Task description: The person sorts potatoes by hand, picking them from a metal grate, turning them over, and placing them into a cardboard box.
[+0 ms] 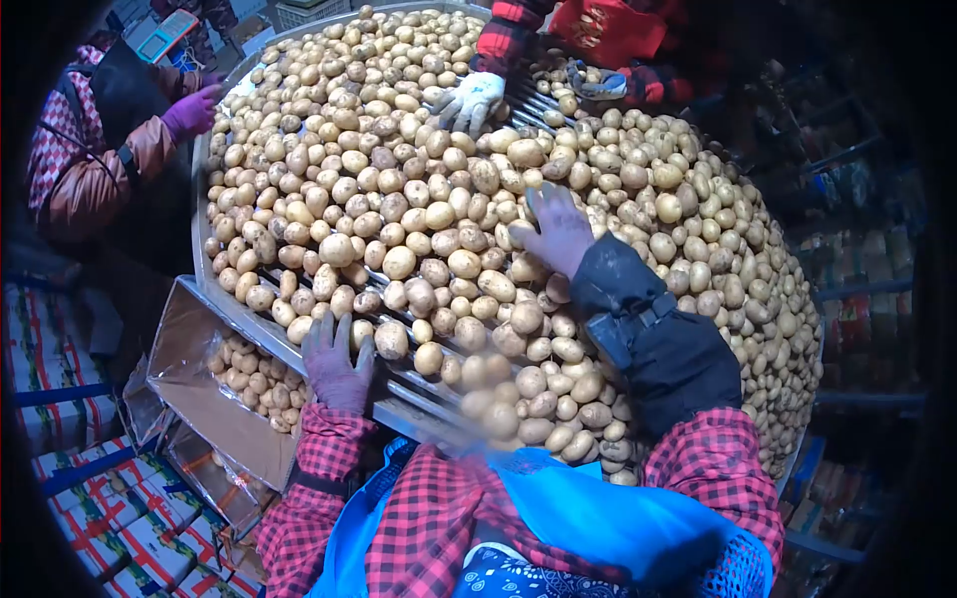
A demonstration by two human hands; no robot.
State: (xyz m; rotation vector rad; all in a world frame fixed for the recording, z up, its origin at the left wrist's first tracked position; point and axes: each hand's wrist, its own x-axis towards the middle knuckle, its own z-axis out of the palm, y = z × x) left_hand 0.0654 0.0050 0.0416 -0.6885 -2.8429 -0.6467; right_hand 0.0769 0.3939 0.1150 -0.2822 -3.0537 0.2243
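A wide heap of potatoes (399,262) covers a slatted metal table (412,377). My left hand (337,369), in a purple and grey glove, rests at the table's near edge with its fingers spread beside several potatoes. Farther right, my right hand (558,231), in a similar glove, lies on the heap with its fingers apart and its palm down. Neither hand is closed around a potato. Bare slats show to the right of my left hand.
An open cardboard box (214,404) holding potatoes stands below the table's left edge. Across the table, a co-worker's white-gloved hand (473,100) touches potatoes. Another co-worker's purple-gloved hand (193,112) is at the left. Stacked printed cartons (150,543) stand lower left.
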